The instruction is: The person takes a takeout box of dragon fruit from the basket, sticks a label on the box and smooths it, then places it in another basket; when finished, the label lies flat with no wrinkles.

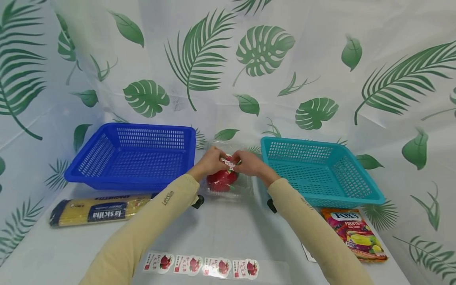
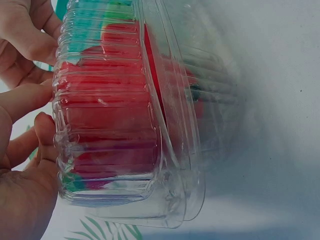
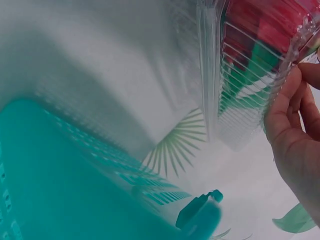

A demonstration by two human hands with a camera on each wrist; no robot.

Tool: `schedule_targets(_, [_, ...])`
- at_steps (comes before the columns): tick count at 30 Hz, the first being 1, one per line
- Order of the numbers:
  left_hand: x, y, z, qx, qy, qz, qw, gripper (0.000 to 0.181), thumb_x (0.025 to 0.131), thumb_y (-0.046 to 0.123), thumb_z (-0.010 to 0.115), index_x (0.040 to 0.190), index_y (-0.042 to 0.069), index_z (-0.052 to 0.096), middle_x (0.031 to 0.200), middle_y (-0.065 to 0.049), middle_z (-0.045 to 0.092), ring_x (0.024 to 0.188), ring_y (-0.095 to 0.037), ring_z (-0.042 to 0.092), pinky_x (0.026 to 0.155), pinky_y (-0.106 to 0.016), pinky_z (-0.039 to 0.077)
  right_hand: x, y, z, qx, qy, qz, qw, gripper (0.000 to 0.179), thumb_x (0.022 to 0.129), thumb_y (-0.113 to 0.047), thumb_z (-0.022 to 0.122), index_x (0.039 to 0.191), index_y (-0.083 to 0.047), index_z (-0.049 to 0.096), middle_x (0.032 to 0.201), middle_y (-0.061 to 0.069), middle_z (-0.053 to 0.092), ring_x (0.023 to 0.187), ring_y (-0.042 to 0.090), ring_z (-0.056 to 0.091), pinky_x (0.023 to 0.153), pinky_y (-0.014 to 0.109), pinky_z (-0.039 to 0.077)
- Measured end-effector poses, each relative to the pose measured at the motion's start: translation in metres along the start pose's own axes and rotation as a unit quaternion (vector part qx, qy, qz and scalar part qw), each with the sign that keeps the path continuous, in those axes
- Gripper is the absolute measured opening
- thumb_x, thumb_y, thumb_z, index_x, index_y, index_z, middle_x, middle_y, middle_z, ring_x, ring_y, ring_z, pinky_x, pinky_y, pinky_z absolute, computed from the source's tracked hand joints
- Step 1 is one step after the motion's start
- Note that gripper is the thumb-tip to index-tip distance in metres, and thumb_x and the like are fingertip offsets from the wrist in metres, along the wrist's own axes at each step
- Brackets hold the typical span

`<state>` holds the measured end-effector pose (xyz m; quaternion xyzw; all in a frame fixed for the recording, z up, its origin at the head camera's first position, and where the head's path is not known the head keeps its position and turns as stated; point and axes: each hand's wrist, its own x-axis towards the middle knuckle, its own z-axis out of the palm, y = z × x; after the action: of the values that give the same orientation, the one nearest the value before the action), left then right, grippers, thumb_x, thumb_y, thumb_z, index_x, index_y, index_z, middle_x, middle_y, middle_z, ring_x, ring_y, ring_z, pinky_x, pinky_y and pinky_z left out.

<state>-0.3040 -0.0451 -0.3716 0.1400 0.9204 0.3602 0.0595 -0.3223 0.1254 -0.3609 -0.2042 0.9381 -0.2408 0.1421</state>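
A clear plastic clamshell box [image 1: 246, 186] stands between the two baskets with red dragon fruit [image 1: 221, 180] inside, green-tipped. Its lid looks closed, and its ribbed side [image 2: 107, 125] fills much of the left wrist view. Over the box top, a small white sticker [image 1: 229, 162] with a red fruit picture lies between my hands. My left hand [image 1: 212, 160] pinches the sticker's left edge, fingertips right at the box's top. From the other side my right hand [image 1: 249, 162] pinches its right edge with thumb and forefinger, also right at the plastic.
A blue basket [image 1: 153, 184] stands left, a teal basket [image 1: 320, 200] right. Below them lie a spaghetti pack [image 1: 103, 209] and a Fox's candy bag [image 1: 356, 235]. Several fruit stickers [image 1: 217, 267] sit on a clear strip at the front. A leaf-patterned sheet [image 1: 199, 51] hangs behind.
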Motion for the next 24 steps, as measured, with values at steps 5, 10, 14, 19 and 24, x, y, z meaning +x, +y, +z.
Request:
schedule_targets(5, [0.0021,-0.0011,0.0014,0.008,0.002,0.006,0.9999,0.036,0.085,0.015,0.075,0.116,-0.004,0.068,0.116,-0.017,0.050,0.104,-0.026,0.049,0.089,-0.037,0.048,-0.0009,-0.0006,-0.0008,0.001,-0.011,0.001,0.9999,0.037,0.090,-0.008,0.066,0.125,0.000,0.057,0.115,0.015,0.061,0.102,0.026,0.056,0.087,0.035,0.052])
schedule_targets(10, [0.0024,-0.0011,0.0026,0.017,0.005,0.017,0.9997,0.033,0.086,0.014,0.072,0.114,-0.003,0.070,0.116,-0.018,0.052,0.107,-0.027,0.048,0.089,-0.037,0.048,-0.0023,-0.0002,-0.0022,-0.015,-0.014,-0.018,0.9996,0.045,0.091,-0.008,0.064,0.133,0.002,0.054,0.124,0.018,0.059,0.110,0.030,0.054,0.092,0.039,0.051])
schedule_targets(14, [0.0019,-0.0005,0.0028,0.019,0.010,0.026,0.9994,0.029,0.089,0.010,0.069,0.114,-0.004,0.069,0.117,-0.020,0.053,0.110,-0.029,0.048,0.091,-0.038,0.047,-0.0021,0.0013,-0.0024,-0.025,-0.017,-0.029,0.9991,0.047,0.091,-0.008,0.063,0.136,0.002,0.053,0.127,0.018,0.058,0.115,0.032,0.051,0.092,0.041,0.051])
schedule_targets(19, [0.0013,-0.0002,0.0029,0.026,0.019,0.037,0.9988,0.027,0.090,0.006,0.065,0.115,-0.005,0.069,0.115,-0.021,0.055,0.111,-0.030,0.049,0.093,-0.039,0.046,-0.0016,0.0018,-0.0018,-0.018,-0.015,-0.013,0.9996,0.048,0.091,-0.009,0.061,0.137,-0.001,0.053,0.129,0.018,0.056,0.119,0.032,0.046,0.094,0.043,0.049])
schedule_targets(24, [0.0007,-0.0002,0.0022,0.023,0.015,0.030,0.9992,0.028,0.090,0.006,0.066,0.116,-0.005,0.069,0.117,-0.020,0.053,0.111,-0.030,0.049,0.093,-0.038,0.046,-0.0019,0.0012,-0.0009,-0.009,-0.007,-0.001,0.9999,0.046,0.093,-0.013,0.060,0.137,-0.003,0.054,0.129,0.017,0.054,0.119,0.031,0.045,0.096,0.046,0.047])
